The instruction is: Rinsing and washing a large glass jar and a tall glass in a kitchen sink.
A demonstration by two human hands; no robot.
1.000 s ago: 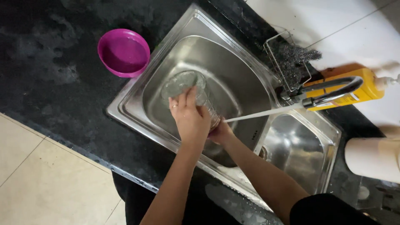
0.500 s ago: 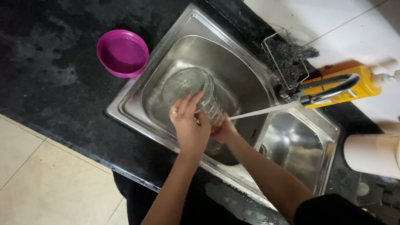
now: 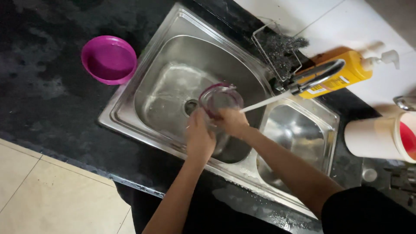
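Over the large basin of a steel sink (image 3: 130,108), both my hands hold a clear glass bowl (image 3: 219,99) with a pinkish rim. My left hand (image 3: 199,138) grips its near side from below. My right hand (image 3: 232,122) clasps its right edge. A thin stream of water from the tap (image 3: 318,74) reaches the bowl at my right hand. The bowl is tilted with its opening facing up and away from me.
A magenta plastic bowl (image 3: 109,60) sits on the black stone counter left of the sink. A wire holder with a scouring pad (image 3: 277,45), a yellow pump bottle (image 3: 342,73) and a white container with a red lid (image 3: 383,136) stand behind and right. A smaller basin (image 3: 299,134) lies right.
The glass bowl has been turned and lifted, from lying under my left hand to tilted open upward. Both hands shifted to its near side. The camera view moved closer.
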